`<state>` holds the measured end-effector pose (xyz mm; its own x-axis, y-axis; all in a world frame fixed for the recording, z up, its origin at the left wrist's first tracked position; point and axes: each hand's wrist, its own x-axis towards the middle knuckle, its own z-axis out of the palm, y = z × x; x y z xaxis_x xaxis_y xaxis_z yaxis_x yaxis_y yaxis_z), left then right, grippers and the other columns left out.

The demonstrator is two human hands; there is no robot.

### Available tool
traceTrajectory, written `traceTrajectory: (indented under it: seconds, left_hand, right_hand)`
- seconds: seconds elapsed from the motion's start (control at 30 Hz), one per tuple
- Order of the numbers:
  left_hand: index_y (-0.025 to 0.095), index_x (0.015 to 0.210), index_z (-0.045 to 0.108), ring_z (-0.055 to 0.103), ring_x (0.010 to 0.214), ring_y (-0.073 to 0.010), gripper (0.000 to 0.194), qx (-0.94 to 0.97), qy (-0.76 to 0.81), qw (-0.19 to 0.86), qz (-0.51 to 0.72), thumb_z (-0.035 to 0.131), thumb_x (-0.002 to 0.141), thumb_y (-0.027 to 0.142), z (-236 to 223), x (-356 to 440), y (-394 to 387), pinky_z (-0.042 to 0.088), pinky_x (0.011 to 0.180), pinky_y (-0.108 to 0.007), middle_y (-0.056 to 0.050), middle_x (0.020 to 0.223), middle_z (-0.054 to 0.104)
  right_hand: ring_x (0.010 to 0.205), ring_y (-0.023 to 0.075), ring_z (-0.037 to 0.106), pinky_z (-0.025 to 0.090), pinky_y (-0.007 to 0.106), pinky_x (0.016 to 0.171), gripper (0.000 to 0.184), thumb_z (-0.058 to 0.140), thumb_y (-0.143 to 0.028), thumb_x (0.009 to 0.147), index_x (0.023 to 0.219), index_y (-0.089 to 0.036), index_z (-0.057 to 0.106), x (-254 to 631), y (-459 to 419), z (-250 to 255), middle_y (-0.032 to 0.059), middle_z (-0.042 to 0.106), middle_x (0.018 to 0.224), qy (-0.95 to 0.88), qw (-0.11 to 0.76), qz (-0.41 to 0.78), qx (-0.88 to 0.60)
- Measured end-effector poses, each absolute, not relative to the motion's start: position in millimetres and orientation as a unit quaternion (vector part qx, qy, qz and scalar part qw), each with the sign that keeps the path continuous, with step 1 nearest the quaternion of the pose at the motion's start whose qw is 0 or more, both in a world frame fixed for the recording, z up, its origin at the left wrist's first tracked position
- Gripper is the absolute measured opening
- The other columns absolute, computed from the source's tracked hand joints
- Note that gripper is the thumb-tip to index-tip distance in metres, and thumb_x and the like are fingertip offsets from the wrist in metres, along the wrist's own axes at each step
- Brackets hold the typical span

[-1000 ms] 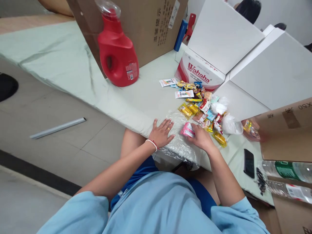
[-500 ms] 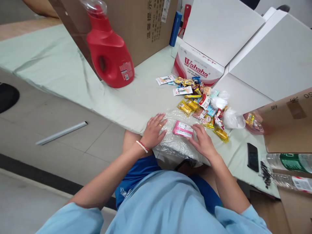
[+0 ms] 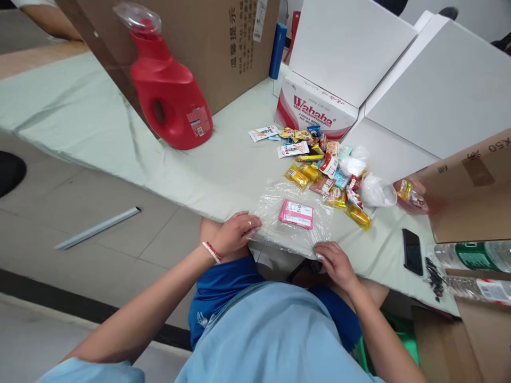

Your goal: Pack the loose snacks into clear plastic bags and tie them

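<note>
A clear plastic bag (image 3: 271,239) lies spread at the table's front edge, with a small stack of pink-and-white packets (image 3: 296,214) on or inside it; I cannot tell which. My left hand (image 3: 238,230) is closed on the sheet's left edge, fingers pressed together. Its near right corner is pinched by my right hand (image 3: 334,261). Just beyond the plastic is a pile of wrapped snacks (image 3: 329,165), with yellow packets (image 3: 296,176) nearest and a white sachet (image 3: 293,149) farther back. Two white plastic bundles (image 3: 377,190) sit at the pile's right.
A red detergent jug (image 3: 175,101) stands at left before a big cardboard box (image 3: 215,48). Behind the snacks is a white-and-red Wahaba carton (image 3: 315,106). At right are a phone (image 3: 412,251), plastic bottles (image 3: 471,256) and another cardboard box (image 3: 471,191).
Both hands have moved off the pink packets, down to the plastic's near corners, and closed on them. The plastic now lies flatter on the table. The view has shifted slightly.
</note>
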<state>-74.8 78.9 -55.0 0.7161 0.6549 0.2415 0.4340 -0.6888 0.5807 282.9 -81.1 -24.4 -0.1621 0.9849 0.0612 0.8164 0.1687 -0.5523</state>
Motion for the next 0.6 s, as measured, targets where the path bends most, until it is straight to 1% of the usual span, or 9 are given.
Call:
traceTrajectory:
  seconds: [0.07,0.13,0.23,0.3,0.37,0.4,0.47,0.53,0.6]
  left_hand:
    - [0.025,0.104,0.075,0.072,0.112,-0.0215,0.029,0.873,0.319,0.278,0.241,0.047,0.100,0.032,-44,-68,92,0.051,0.111,-0.044,-0.006,0.111,0.079]
    - [0.024,0.098,0.075,0.073,0.107,-0.0221,0.030,0.855,0.345,0.292,0.256,0.048,0.099,0.037,-38,-55,109,0.056,0.102,-0.039,-0.006,0.109,0.079]
    - [0.022,0.092,0.072,0.073,0.095,-0.0209,0.032,0.823,0.424,0.275,0.259,0.049,0.099,0.042,-37,-33,139,0.059,0.091,-0.034,-0.004,0.100,0.079]
    - [0.021,0.094,0.071,0.072,0.095,-0.0239,0.028,0.805,0.471,0.251,0.259,0.051,0.098,0.041,-39,-22,159,0.058,0.092,-0.037,-0.005,0.098,0.078]
    - [0.021,0.102,0.070,0.068,0.107,-0.0304,0.023,0.780,0.520,0.216,0.273,0.055,0.095,0.037,-37,-18,172,0.054,0.099,-0.046,-0.009,0.107,0.076]
    - [0.022,0.106,0.070,0.065,0.113,-0.0335,0.023,0.762,0.549,0.191,0.286,0.057,0.093,0.035,-35,-19,175,0.052,0.102,-0.050,-0.012,0.113,0.073]
    - [0.022,0.112,0.069,0.059,0.122,-0.0374,0.026,0.718,0.602,0.124,0.325,0.058,0.092,0.032,-24,-23,170,0.048,0.104,-0.056,-0.016,0.123,0.067]
    - [0.022,0.115,0.069,0.055,0.124,-0.0379,0.027,0.690,0.618,0.059,0.373,0.053,0.095,0.031,-11,-26,151,0.047,0.103,-0.059,-0.018,0.126,0.064]
    - [0.023,0.114,0.070,0.056,0.123,-0.0353,0.029,0.709,0.576,0.021,0.406,0.046,0.099,0.028,-1,-20,124,0.044,0.104,-0.059,-0.016,0.121,0.066]
  right_hand:
    - [0.102,0.0252,0.070,0.057,0.044,0.093,0.028,0.049,-0.036,0.103,0.107,-0.027,0.075,294,-69,-11,0.0086,0.076,0.106,-0.707,0.232,0.244,-0.622]
    - [0.095,0.0241,0.071,0.056,0.040,0.089,0.028,0.053,-0.041,0.101,0.104,-0.024,0.075,306,-51,-1,0.0079,0.077,0.102,-0.669,0.254,0.261,-0.648]
    - [0.087,0.0229,0.070,0.054,0.035,0.081,0.033,0.057,-0.048,0.096,0.101,-0.020,0.075,318,-13,5,0.0072,0.077,0.096,-0.623,0.271,0.268,-0.683]
    - [0.081,0.0218,0.068,0.053,0.033,0.076,0.035,0.057,-0.047,0.094,0.100,-0.018,0.074,322,13,4,0.0066,0.075,0.090,-0.608,0.255,0.272,-0.701]
    - [0.078,0.0212,0.066,0.051,0.032,0.075,0.032,0.056,-0.040,0.092,0.103,-0.016,0.073,322,34,1,0.0062,0.074,0.085,-0.602,0.197,0.259,-0.729]
    - [0.078,0.0211,0.065,0.050,0.032,0.076,0.030,0.056,-0.035,0.091,0.107,-0.015,0.072,322,42,0,0.0064,0.073,0.086,-0.601,0.160,0.237,-0.746]
    - [0.085,0.0226,0.065,0.050,0.034,0.081,0.034,0.057,-0.027,0.090,0.118,-0.015,0.070,322,52,1,0.0091,0.073,0.097,-0.610,0.099,0.169,-0.768]
    - [0.099,0.0262,0.064,0.048,0.037,0.090,0.037,0.055,-0.025,0.092,0.125,-0.015,0.068,321,59,7,0.0130,0.072,0.111,-0.629,0.076,0.089,-0.768]
    - [0.109,0.0295,0.061,0.046,0.039,0.096,0.036,0.050,-0.025,0.096,0.126,-0.015,0.067,317,68,14,0.0155,0.070,0.116,-0.652,0.074,0.037,-0.753]
